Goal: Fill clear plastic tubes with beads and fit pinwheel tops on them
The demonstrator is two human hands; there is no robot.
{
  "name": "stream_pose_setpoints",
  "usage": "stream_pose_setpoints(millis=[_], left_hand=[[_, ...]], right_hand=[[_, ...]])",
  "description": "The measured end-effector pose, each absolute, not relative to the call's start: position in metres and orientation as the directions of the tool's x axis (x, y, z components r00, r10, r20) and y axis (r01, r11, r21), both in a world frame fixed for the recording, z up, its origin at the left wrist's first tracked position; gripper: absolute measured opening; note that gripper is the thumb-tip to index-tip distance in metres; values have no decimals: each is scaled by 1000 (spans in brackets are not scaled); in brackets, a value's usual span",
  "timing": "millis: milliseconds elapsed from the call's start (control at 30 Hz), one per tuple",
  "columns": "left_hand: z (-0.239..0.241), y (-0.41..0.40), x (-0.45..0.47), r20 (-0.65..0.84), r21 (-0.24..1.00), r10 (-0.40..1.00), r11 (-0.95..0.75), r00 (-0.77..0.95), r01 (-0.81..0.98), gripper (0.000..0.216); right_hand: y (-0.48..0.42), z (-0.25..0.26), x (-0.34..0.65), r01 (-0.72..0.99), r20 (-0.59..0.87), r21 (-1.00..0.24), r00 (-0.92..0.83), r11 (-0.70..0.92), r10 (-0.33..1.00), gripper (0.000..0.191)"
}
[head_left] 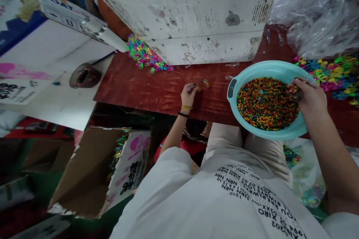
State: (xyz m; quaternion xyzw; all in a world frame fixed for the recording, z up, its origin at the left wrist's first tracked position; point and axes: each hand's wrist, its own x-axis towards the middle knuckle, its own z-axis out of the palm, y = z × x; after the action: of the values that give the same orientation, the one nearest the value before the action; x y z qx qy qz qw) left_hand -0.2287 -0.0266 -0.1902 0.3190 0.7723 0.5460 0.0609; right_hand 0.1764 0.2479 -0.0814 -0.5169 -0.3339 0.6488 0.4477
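Observation:
A light-blue plastic basin (276, 68) sits on the red-brown table, holding a mass of small round coloured balls (266, 102), mostly orange, yellow, red and green. Over its right side, my right hand (311, 95) is closed around a clear plastic piece (293, 91) with coloured balls showing in it; its exact kind is unclear. To the left of the basin, my left hand (189, 95) rests low at the table, its fingers curled together around something small and partly hidden. Just beyond those fingertips lies a small clear piece with coloured balls (206, 83).
A large white carton (196, 15) stands at the back of the red-brown table (157, 89). Colourful plastic rings (146, 56) lie in a pile at left, and wheel-like pieces (333, 74) at right below clear plastic bags (322, 18). An open cardboard box (86, 164) stands lower left.

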Motion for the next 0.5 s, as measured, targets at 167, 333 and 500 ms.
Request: stream_pose_setpoints(millis=[167,333,500], left_hand=[[-189,-28,-226,210,898,546,220,-811,381,27],[-188,-33,-226,222,915,519,183,-825,361,39],[-168,-41,-214,222,970,427,-4,-877,244,67]], right_hand=[[246,-78,176,-236,-371,-895,-79,-379,925,13],[246,-78,176,-242,-390,-887,-66,-393,919,15],[246,-80,177,-249,-373,-890,-83,-382,924,14]])
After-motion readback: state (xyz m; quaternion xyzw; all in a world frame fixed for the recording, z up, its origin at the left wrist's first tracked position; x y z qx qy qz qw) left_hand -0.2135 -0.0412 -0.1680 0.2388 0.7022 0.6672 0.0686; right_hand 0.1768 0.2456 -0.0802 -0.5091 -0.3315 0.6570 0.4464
